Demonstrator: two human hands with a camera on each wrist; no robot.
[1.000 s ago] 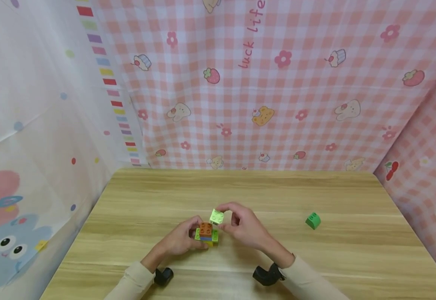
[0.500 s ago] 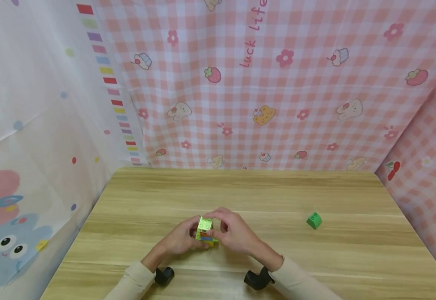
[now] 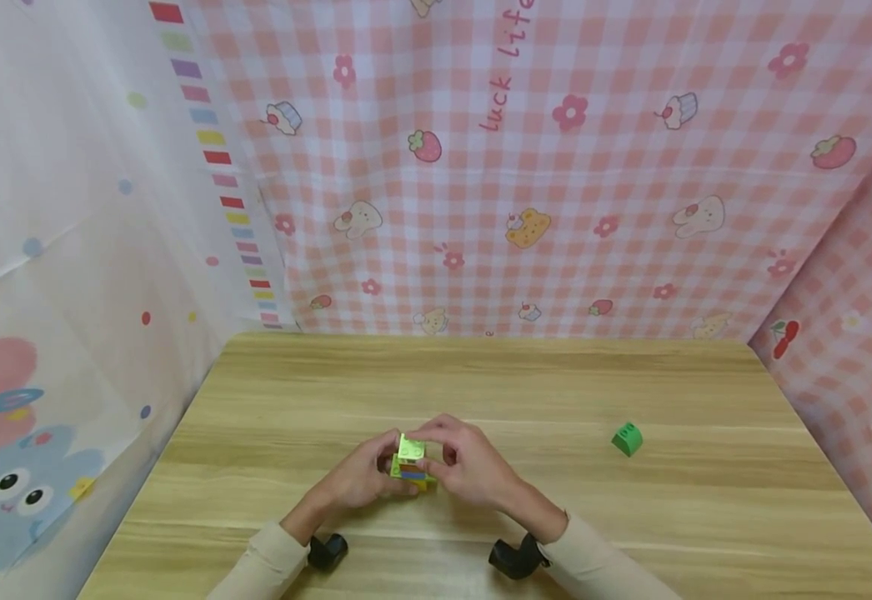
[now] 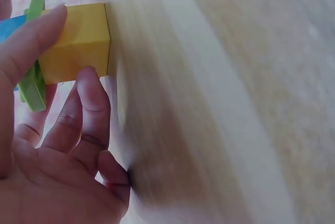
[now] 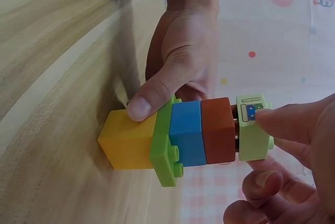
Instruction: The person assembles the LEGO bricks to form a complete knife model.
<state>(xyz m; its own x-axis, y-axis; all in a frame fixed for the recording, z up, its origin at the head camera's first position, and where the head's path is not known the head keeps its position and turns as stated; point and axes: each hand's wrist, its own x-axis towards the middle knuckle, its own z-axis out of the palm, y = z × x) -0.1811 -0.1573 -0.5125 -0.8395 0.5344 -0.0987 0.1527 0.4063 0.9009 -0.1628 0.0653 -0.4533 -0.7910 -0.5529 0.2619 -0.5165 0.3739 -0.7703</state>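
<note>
A tower of toy building bricks stands on the table, clearest in the right wrist view. From the bottom come a yellow brick (image 5: 128,145), a wider green plate (image 5: 162,158), a blue brick (image 5: 187,140) and a brown brick (image 5: 219,130). My left hand (image 3: 359,477) grips the tower low down, thumb on the yellow brick. Between thumb and finger, my right hand (image 3: 473,465) pinches a light green brick (image 5: 252,143) with a small printed patch. That brick lines up over the brown one, a narrow gap showing between them.
Off to the right on the wooden table (image 3: 526,383) lies a green brick with a curved side (image 3: 627,439). Black wrist devices (image 3: 514,557) sit under both forearms. Patterned cloth (image 3: 481,183) hangs behind the table and along both sides.
My right hand has moved left with the light green brick, from beside the tower to over the brown brick. Over the last half second both hands stay nearly still.
</note>
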